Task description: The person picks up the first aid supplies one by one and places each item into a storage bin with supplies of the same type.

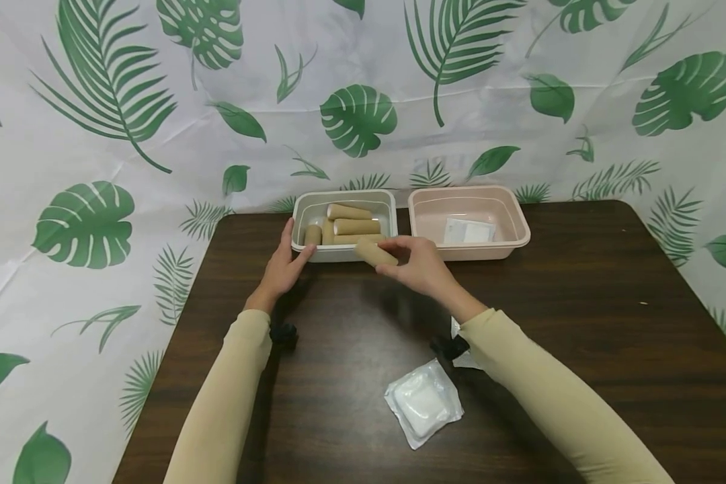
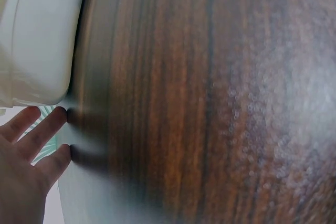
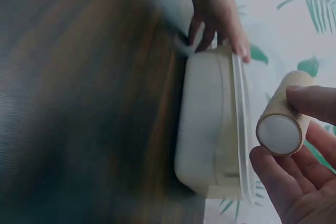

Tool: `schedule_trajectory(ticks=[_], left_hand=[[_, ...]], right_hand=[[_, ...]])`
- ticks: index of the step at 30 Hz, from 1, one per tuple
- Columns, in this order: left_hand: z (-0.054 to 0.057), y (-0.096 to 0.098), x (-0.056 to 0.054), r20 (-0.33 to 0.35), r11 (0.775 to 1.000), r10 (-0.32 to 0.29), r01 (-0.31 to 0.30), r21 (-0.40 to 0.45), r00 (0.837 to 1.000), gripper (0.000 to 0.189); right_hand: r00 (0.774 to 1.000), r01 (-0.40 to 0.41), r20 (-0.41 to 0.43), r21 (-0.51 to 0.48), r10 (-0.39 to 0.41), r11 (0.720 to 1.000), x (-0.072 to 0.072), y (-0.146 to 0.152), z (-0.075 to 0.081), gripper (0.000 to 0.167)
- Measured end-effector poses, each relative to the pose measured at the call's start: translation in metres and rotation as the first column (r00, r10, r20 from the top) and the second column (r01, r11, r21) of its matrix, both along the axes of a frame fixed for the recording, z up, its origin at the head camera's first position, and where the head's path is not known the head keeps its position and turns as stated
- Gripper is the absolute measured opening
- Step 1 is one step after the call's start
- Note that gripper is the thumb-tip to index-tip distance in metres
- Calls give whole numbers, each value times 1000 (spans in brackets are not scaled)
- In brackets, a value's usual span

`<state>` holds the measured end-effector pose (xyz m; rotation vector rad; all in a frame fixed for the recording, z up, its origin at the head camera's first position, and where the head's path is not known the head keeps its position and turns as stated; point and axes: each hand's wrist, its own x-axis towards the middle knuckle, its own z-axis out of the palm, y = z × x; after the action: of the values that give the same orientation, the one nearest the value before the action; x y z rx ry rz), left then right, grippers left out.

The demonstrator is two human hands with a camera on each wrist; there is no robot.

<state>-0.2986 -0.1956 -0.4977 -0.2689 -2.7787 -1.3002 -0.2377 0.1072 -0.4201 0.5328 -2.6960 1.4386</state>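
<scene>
My right hand (image 1: 420, 265) pinches a tan bandage roll (image 1: 374, 254) between thumb and fingers, just over the front rim of a whitish plastic tub (image 1: 341, 254). In the right wrist view, the white round end of the bandage roll (image 3: 280, 134) faces the camera. Several more tan rolls (image 1: 357, 227) lie inside the tub. My left hand (image 1: 283, 272) rests against the tub's left end, its thumb by the front rim. The left wrist view shows extended fingers (image 2: 50, 129) beside the tub's wall (image 2: 44, 35).
A pink tub (image 1: 474, 253) stands right of the whitish one, with a flat white packet (image 1: 468, 231) inside. A white gauze packet (image 1: 423, 402) lies near the front of the dark wooden table (image 1: 339, 376). Another packet (image 1: 467, 359) is partly hidden under the right wrist. A leaf-print cloth (image 1: 357, 121) hangs behind.
</scene>
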Motion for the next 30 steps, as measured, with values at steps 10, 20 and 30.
schedule_trajectory(ticks=[10,20,30], left_hand=[[2,2,-1,8,1000,-14,14,2,1000,83],[2,-3,0,13,1000,-2,2,-3,1000,83],[2,-2,-1,30,1000,6,-6,4,1000,83]], right_hand=[[980,120,173,-136,-95,983,-46,-16,6,38],[871,326,479,-399,-108,857,-61,-52,8,41],[897,241,442,-447,-22,862,-61,-74,-1,40]])
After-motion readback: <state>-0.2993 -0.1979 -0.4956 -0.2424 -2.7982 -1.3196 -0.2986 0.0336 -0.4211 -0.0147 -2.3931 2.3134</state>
